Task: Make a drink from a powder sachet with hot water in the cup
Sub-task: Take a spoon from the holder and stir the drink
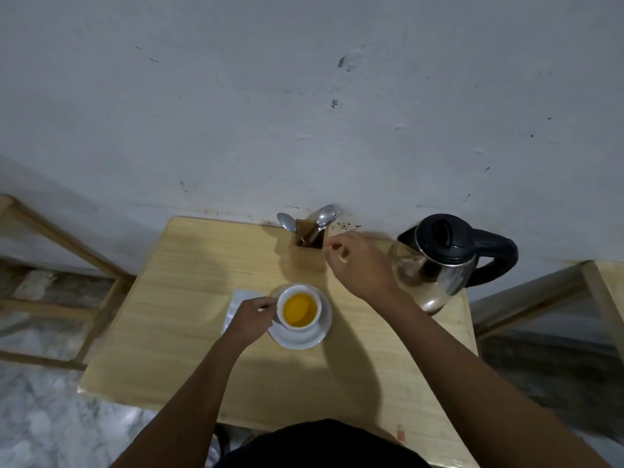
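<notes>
a pale wooden table (175, 336) stood against a scuffed grey wall. at its middle sat the cup (300, 309) of orange drink on a saucer (300, 339). the left hand (251, 317) pinched the cup's left side, over a white sachet (236, 304). beyond the cup, the right hand (361, 263) hung loosely curled, empty, beside the wooden spoon holder (309, 251); the kettle (442, 261) stood right of the cup.

The worktop (189, 332) is showing pale wood with a fine grain and a matt finish. The cup (300, 310) and saucer (304, 339) are looking like smooth, glossy white ceramic. The kettle (439, 275) is gleaming with a polished, mirror-like metal body under a black plastic lid and handle. The spoons (322, 217) are shining as bright metal, standing in a matt wooden holder (309, 255). The wall (304, 96) is appearing as dull, scuffed paint.
</notes>
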The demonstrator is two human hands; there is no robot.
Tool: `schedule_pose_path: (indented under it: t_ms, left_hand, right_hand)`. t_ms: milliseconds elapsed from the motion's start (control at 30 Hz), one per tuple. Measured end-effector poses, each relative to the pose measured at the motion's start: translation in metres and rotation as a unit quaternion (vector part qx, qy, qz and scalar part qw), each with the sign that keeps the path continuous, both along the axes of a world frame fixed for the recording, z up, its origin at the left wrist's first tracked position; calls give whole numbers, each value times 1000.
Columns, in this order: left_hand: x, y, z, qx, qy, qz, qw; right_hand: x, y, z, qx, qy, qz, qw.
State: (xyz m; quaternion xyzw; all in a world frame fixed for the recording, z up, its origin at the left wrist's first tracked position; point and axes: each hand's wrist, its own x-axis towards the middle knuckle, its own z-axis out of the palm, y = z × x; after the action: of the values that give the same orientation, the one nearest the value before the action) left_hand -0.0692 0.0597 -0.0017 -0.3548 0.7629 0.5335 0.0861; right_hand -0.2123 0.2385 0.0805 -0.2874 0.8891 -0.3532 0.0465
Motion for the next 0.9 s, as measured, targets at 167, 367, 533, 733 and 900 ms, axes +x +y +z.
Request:
schedule_pose_path:
  t_ms: [167, 367, 533, 733, 900]
  left_hand:
    - [1, -21, 0, -40, -3, -96, 995]
    - [-4, -41, -2, -52, -5, -211, 976]
    - [-11, -57, -8, -48, -26, -266, 962]
    - [-16, -62, -10, -51, -28, -292, 955]
    - [-13, -62, -14, -35, -32, -277, 960]
  right_hand:
    - [-23, -65, -20, 115, -94, -7, 989]
    - [-48, -110, -41, 227, -95, -14, 969]
    - [-51, -128, -54, 256, -82, -56, 962]
    - [-49, -137, -65, 239, -80, -96, 963]
    - [-39, -134, -63, 205, -49, -127, 969]
